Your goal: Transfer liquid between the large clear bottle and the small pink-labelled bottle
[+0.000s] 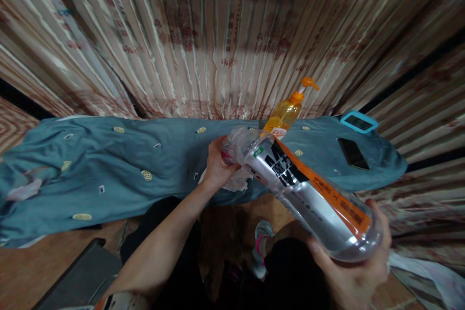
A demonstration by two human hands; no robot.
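I hold a large clear plastic bottle (305,193) with a silver, black and orange label, lying on its side in the air. My right hand (358,271) cups its base from below, fingers wrapped round it. My left hand (217,164) is closed around the bottle's neck and cap end, above a crumpled white cloth or tissue (238,181). Both are over the front edge of a surface draped in blue-grey cloth (109,164).
An orange pump bottle (286,111) stands behind the held bottle. A dark phone (352,153) and a light-blue framed device (359,122) lie at the right end. Striped curtains (218,34) hang behind. A sneakered foot (261,247) and wooden floor show below.
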